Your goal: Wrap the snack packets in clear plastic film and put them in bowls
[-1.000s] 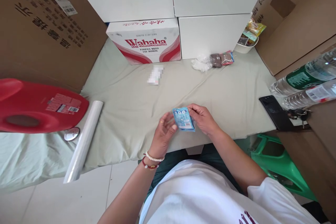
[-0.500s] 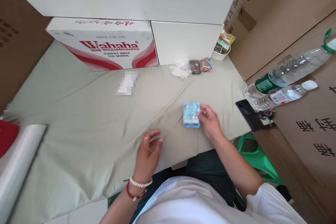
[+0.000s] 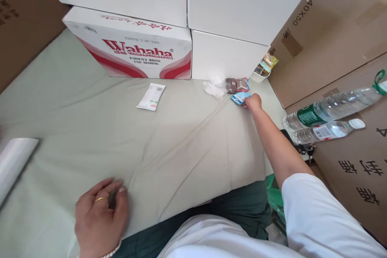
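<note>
While the blue packet (image 3: 240, 97) is pinched at its right end by the fingers of the right hand (image 3: 254, 102), as shown in the head view, it is found forward of the Wahaha carton (image 3: 139, 50) and to its right, at or just above the worktop (image 3: 181, 141); whether full contact is made cannot be told. To the carton's right, just beyond the blue packet, 2 more are lying: a brown packet (image 3: 231, 85) and a red-edged packet (image 3: 242, 85), with crumpled clear plastic (image 3: 214, 87) on the side nearer the carton.

For neat handling, only a light edge pinch seems needed, with the blue packet held level and the wrist low, so that neither neighbour is nudged. If the pinch is loosened before support is felt underneath, a soft packet could slide or fold.

Well in front of the carton's left half, the left hand (image 3: 101, 219) is seen with fingers loosely curled, thumb close to them, and nothing visibly gripped; it can be left there, clear of the reach.
</note>
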Motion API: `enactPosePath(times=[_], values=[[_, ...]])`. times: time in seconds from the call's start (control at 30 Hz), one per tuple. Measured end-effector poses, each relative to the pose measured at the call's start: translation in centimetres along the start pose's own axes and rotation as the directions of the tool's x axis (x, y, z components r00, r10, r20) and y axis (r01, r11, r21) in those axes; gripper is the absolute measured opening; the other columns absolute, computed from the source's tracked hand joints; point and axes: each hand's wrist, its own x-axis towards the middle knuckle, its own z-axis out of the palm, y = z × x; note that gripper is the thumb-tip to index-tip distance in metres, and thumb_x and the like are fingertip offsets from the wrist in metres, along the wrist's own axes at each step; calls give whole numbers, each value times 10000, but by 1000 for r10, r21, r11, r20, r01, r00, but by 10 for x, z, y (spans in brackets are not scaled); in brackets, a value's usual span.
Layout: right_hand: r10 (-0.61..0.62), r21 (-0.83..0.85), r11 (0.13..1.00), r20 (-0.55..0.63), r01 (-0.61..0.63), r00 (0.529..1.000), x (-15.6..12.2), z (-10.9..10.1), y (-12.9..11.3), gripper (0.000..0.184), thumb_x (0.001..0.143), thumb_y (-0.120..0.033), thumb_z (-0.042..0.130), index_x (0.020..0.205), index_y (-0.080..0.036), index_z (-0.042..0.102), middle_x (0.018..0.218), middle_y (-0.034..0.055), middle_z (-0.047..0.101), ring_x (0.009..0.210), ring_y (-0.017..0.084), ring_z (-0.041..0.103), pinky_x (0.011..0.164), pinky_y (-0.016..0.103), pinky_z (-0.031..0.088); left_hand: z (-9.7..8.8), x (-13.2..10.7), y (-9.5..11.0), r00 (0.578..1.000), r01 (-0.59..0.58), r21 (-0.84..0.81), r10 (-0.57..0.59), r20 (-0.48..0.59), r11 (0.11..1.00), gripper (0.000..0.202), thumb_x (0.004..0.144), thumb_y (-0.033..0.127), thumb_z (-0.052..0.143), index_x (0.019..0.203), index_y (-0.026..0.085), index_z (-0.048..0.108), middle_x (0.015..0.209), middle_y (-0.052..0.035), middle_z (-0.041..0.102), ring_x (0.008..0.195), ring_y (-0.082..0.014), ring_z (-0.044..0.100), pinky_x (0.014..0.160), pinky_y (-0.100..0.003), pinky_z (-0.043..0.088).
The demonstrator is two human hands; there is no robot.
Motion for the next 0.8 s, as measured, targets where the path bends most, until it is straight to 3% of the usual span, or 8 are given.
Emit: enactPosePath(times=[0.13,0.33,0.43,0.5,0.57,0.63,0.73,0.8], values=[[-155,-293,948,-74,127,985,-6,-12,-25,344,788,-147,694,1131,-169,675,1297,173,572,1224,359,584,1043,535,483,7,0,-7,993,-120,-11,120,-8,993,283,944,439,516,943,212,685,1072,-159,723,1078,-354,657,1025,-569,501],[-532,-537,606,275,587,801,-9,31,-80,412,976,-189,450,1314,-238,680,1443,120,570,1175,303,610,1004,426,482,7,-1,-7,981,-188,-19,187,-46,982,226,961,374,542,961,201,688,1062,-157,720,1035,-331,656,981,-518,494],[-513,-578,440,466,687,721,-1,60,-101,487,977,-182,465,1435,-268,606,1540,120,523,1151,310,627,969,429,489,7,-2,-7,978,-204,-23,203,-50,979,205,965,340,545,964,192,687,1061,-160,723,1033,-327,657,969,-507,499],[-448,-608,406,518,682,729,4,72,-109,411,969,-165,485,1325,-244,674,1441,140,605,1134,311,635,958,418,483,8,-3,-7,981,-189,-25,187,-57,982,199,966,326,545,963,187,688,1065,-159,727,1035,-320,659,965,-496,508],[-453,-617,477,438,626,776,5,74,-114,302,966,-150,498,1158,-206,724,1283,150,680,1108,305,635,947,406,478,8,-5,-6,986,-156,-40,154,-59,987,197,964,326,548,959,190,690,1073,-152,729,1046,-312,660,974,-489,516],[-516,-517,636,266,573,814,-2,67,-115,212,960,-148,526,1032,-186,721,1155,130,704,1059,275,632,931,382,480,7,-7,-6,992,-118,-81,114,-51,990,185,958,332,558,960,201,689,1078,-140,731,1062,-305,662,988,-486,519],[-480,-76,870,96,487,872,-38,45,-106,71,931,-184,599,907,-191,666,906,55,668,832,184,611,781,309,494,3,-11,-6,997,-42,-164,30,-77,986,149,946,344,594,970,225,682,1074,-119,731,1098,-298,663,1026,-490,509],[-365,276,911,199,305,910,-78,30,-91,68,889,-245,673,861,-210,621,748,-7,586,633,129,521,611,265,439,-1,-12,0,991,44,-230,-71,-109,972,153,938,371,620,965,232,677,1045,-104,722,1078,-287,667,1023,-485,510]])
